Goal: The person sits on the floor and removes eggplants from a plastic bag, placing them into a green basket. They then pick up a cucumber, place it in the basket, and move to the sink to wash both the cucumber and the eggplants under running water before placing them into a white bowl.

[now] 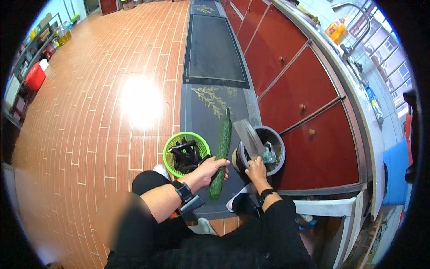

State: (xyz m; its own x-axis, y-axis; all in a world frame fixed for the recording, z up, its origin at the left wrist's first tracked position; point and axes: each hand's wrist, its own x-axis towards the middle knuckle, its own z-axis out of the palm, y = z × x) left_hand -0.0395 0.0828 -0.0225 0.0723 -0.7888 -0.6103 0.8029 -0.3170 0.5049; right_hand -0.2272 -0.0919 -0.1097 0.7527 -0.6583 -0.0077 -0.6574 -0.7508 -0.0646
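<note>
My left hand (215, 169) grips a long green cucumber (224, 138) around its lower half, over the dark floor mat. In my right hand (257, 169) is the handle of a wide-bladed kitchen knife (249, 138), its blade slightly blurred and angled up to the left over a bin. That round grey bin (283, 148) holds a crumpled plastic bag (269, 154). Left of the cucumber stands a green plastic basket (168, 143) with several dark purple eggplants (184, 153) in it. The knife blade and the cucumber are apart in the picture.
Dark red cabinets (302, 154) run along the right under a counter (366, 141) with a faucet (364, 23). The patterned mat (215, 97) lies beside a wood-look tiled floor (100, 117). A shelf (28, 64) and a red basin (35, 77) stand far left.
</note>
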